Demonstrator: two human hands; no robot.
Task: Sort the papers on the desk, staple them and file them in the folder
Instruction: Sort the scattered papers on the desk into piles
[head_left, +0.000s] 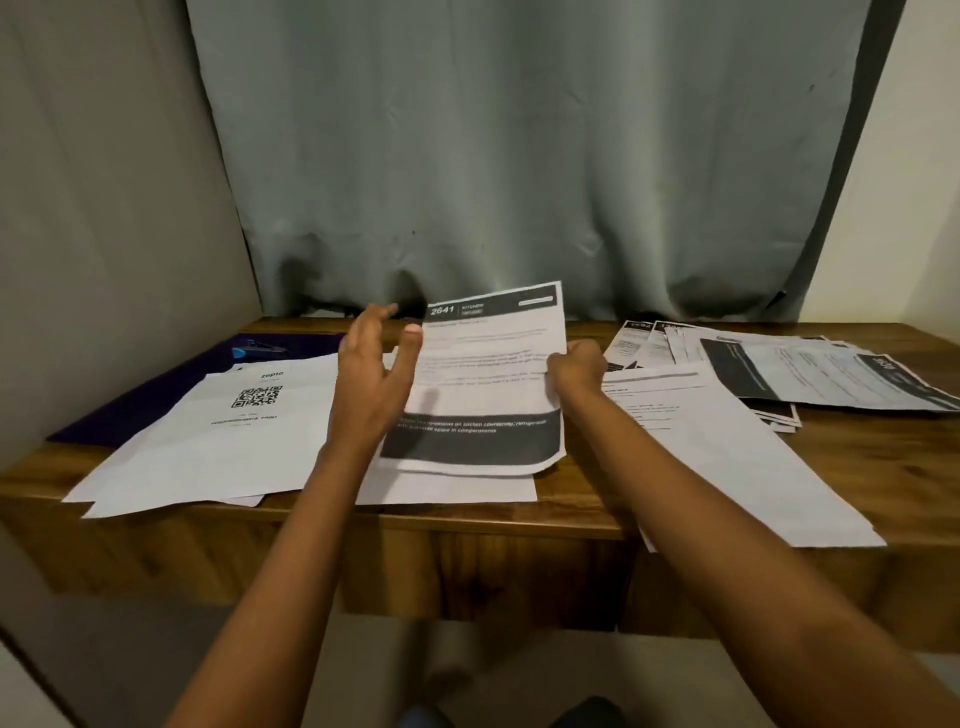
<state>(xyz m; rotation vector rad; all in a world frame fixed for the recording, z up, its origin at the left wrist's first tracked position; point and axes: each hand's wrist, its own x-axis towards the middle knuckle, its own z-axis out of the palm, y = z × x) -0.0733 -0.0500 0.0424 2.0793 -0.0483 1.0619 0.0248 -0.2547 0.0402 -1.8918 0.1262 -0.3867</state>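
1. Counts: two hands, one lifted sheet (483, 374), one purple folder (171, 379), one small dark stapler (257, 349) with a blue tip, and three groups of papers on the wooden table (571, 499). The number of sheets in each group cannot be told.
2. Paper groups: a left pile (249, 415) topped by a sheet with a QR code, lying partly over the folder; long white sheets (727, 452) at the right, overhanging the near edge; a fanned pile (779, 369) of dark-headed sheets at the right rear. A plain sheet (457, 488) lies under the lifted one.
3. Lifted sheet, appearance: white, printed face towards the camera, with a black header band reading "2641", lines of small blurred text, and a dark band of white lettering at its lower end.
4. Lifted sheet, position and axis: above the middle of the table, between the hands. Its long axis runs from the person towards the grey curtain (519, 156), header end farthest and raised, the top edge turned slightly askew.
5. Left hand (376, 364): fingers spread, thumb tip at the sheet's left edge; contact cannot be told.
6. Right hand (576, 366): fingers curled, pinching the sheet's right edge.
7. Stapler: rests on the folder at the left rear.
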